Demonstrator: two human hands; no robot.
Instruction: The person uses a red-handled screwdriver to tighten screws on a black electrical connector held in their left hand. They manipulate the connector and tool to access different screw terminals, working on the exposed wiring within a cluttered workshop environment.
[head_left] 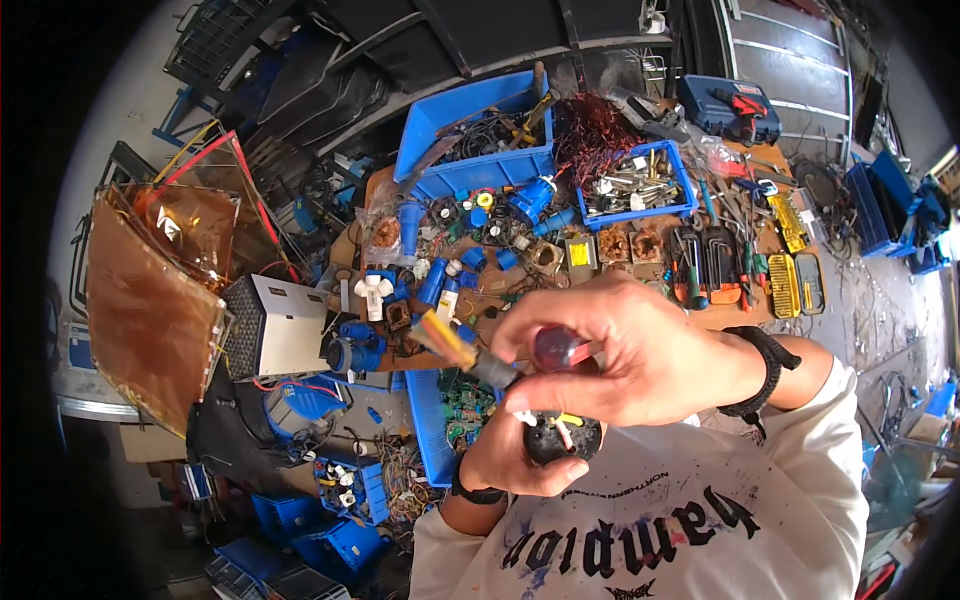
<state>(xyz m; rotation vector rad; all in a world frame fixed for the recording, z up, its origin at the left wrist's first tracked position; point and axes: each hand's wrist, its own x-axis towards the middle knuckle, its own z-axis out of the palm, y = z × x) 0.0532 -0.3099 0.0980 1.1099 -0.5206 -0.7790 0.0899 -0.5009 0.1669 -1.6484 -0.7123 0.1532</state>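
Head view: look, left hand (515, 455) grips one round black connector (566, 447), right hand (640, 350) clasps one glossy, dark-red, translucent handle (553, 350)

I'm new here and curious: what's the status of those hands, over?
Left hand gripping round black part. Right hand holding dark reddish handle. Blurred grey cable close to both hands; can't tell if it's attached.

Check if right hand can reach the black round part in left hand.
Likely yes: the right hand is close by the black round part, whose wired side looks mostly uncovered, though that hand holds a dark red handle.
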